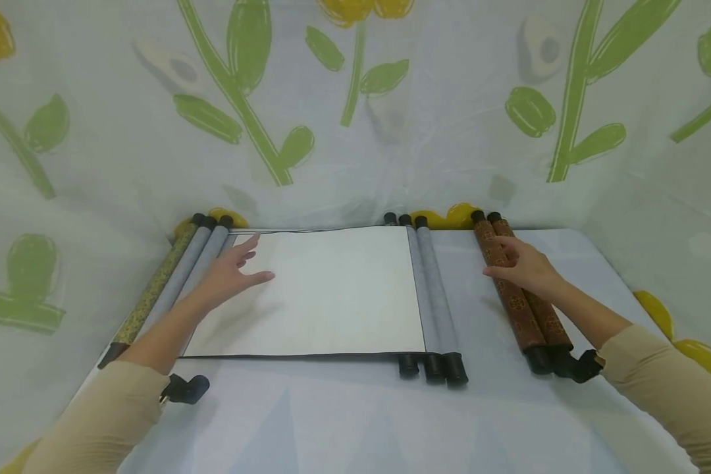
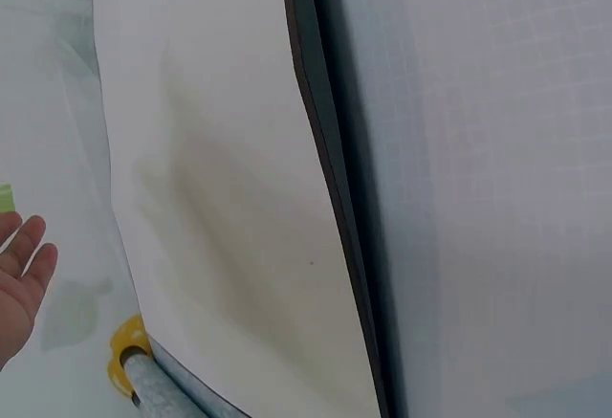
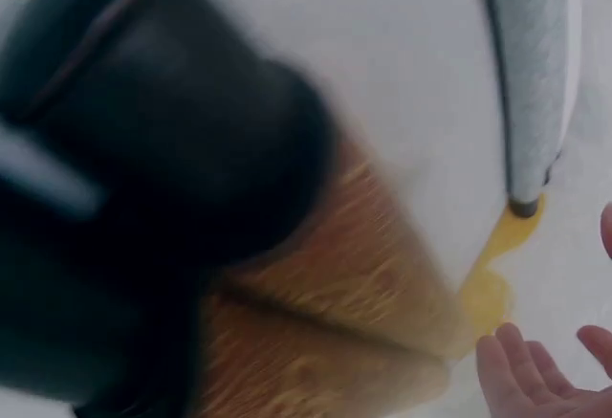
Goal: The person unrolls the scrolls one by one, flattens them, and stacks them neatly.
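Note:
An unrolled scroll shows a broad white sheet (image 1: pixel 332 296), its sides running to grey rolls (image 1: pixel 435 283) on the right and more grey rolls (image 1: pixel 180 286) on the left. Above the sheet's left part is my left hand (image 1: pixel 228 276), thumb and fingers spread, holding nothing; its shadow falls on the paper. Two brown patterned scrolls (image 1: pixel 512 296) with black end knobs lie side by side at the right. My right hand (image 1: pixel 527 266) overlaps their far half, thumb and fingers apart with nothing between them. In the right wrist view a black knob (image 3: pixel 182 112) looms large and blurred.
A yellow-green patterned scroll (image 1: pixel 154 289) lies along the table's left side. Black roller ends (image 1: pixel 434 368) stick out past the sheet's near edge. A pale cloth covers the table (image 1: pixel 332 421). Behind it hangs a white curtain (image 1: pixel 450 131) printed with green leaves and yellow flowers.

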{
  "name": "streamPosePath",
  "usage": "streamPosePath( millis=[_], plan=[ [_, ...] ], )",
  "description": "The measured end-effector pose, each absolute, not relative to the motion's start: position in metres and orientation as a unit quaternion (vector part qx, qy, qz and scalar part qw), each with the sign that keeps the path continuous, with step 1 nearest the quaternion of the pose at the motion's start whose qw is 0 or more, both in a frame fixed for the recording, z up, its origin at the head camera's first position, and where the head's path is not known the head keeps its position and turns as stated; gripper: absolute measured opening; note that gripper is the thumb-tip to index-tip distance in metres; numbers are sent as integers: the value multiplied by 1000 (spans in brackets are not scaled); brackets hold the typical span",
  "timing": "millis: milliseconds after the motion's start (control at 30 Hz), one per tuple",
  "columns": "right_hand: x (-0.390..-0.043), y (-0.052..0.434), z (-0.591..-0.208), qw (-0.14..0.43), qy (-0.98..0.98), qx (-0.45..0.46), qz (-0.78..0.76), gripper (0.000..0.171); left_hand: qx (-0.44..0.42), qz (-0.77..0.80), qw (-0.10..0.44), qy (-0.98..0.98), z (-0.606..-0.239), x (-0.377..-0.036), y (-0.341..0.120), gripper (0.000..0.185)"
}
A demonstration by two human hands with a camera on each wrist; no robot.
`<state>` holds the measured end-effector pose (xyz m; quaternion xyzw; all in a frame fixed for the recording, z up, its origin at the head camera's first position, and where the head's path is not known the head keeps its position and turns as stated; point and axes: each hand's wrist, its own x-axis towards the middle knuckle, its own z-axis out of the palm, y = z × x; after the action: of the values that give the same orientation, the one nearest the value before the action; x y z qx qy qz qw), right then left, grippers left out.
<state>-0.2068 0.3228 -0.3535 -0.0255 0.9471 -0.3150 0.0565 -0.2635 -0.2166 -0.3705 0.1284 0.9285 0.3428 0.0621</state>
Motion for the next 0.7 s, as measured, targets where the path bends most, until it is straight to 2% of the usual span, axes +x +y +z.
streamPosePath(
  millis=[467, 700],
  plan=[
    [-201, 361, -374, 62, 959, -10, -278, 90, 155, 349, 64, 922, -370, -266, -184, 97],
    [-201, 370, -381, 112, 953, -2, -283, 97, 182, 353, 62, 916, -369, -266, -166, 97]
  ],
)
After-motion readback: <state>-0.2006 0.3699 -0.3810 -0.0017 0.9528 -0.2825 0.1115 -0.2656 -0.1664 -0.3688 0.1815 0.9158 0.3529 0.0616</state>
